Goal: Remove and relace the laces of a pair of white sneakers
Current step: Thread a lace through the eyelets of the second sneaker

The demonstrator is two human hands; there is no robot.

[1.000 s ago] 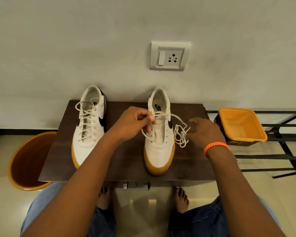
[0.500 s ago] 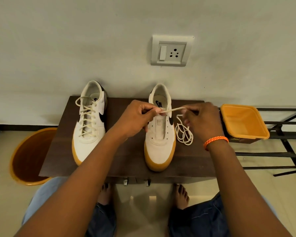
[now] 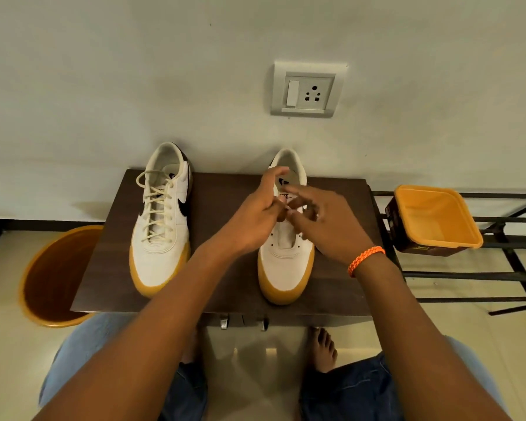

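Head view, both hands (image 3: 289,214) blurred over right sneaker (image 3: 286,262), grasp unclear, lace hidden

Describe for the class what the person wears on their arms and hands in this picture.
Both forearms are bare, with no sleeves in view. The left hand wears nothing: no ring, watch or glove shows. The right hand is also ungloved; at its wrist sits a braided orange bracelet, thin and cord-like.

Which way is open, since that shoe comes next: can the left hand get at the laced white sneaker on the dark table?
Probably yes: the laced white sneaker stands uncovered beside the left hand, with only bare dark wooden table between.
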